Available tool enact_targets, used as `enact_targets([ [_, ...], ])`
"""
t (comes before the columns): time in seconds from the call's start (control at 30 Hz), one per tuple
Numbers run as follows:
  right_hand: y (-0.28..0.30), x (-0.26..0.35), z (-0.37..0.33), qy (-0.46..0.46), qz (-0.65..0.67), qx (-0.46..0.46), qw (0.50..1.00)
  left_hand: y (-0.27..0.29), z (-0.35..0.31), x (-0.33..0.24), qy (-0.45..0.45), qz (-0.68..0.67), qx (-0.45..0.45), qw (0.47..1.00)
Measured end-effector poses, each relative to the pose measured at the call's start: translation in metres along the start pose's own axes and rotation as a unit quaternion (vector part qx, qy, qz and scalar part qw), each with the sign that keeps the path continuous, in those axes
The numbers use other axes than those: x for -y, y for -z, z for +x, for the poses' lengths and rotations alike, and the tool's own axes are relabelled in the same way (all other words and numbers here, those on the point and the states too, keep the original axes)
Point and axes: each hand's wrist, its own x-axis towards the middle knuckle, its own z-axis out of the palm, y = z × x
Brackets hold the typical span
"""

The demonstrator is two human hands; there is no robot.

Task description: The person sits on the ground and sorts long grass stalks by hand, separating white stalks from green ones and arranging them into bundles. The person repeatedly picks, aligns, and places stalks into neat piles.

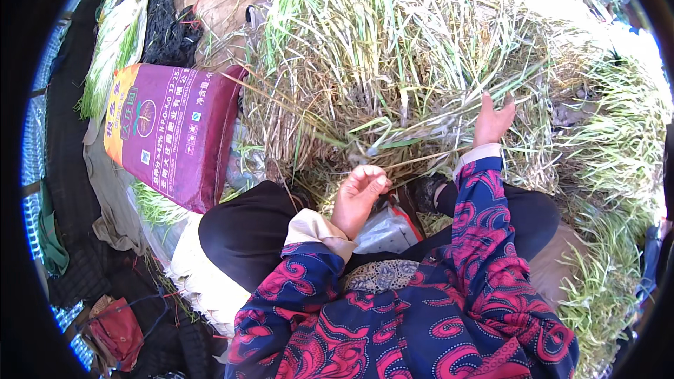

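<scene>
A large heap of cut grassy stalks, green and straw-coloured, lies in front of my crossed legs. My left hand is raised over my lap, its fingers curled in and the thumb bent against them. A thin dry straw runs close to those fingertips; whether they grip it is hard to make out. Further forward on the right, my right hand reaches to the near side of the heap, with thumb and fingers apart and nothing visible between them. In my lap, below the left hand, sits a clear plastic bag.
To the left a full purple and yellow sack lies beside the heap. Behind it are a dark tangle of netting and bundled green stalks. More grass spreads along the right. A red pouch rests at the lower left.
</scene>
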Motion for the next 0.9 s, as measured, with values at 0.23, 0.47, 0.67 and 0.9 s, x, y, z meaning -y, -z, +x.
enact_targets([
  [0.23, -0.094, 0.073, -0.083, 0.000, 0.206, 0.377, 0.903, -0.001, 0.027, 0.034, 0.058, 0.057, 0.088, 0.993],
  [0.47, -0.139, 0.027, -0.131, -0.315, 0.276, 0.461, 0.782, -0.003, 0.032, 0.015, 0.054, 0.072, 0.044, 0.995],
  [0.67, -0.051, 0.070, -0.052, -0.199, 0.440, 0.371, 0.794, -0.012, 0.021, 0.007, -0.004, 0.013, 0.028, 1.000],
  [0.9, 0.039, 0.128, -0.051, 0.003, 0.380, 0.368, 0.848, -0.011, 0.016, -0.016, -0.172, -0.015, -0.005, 0.985],
])
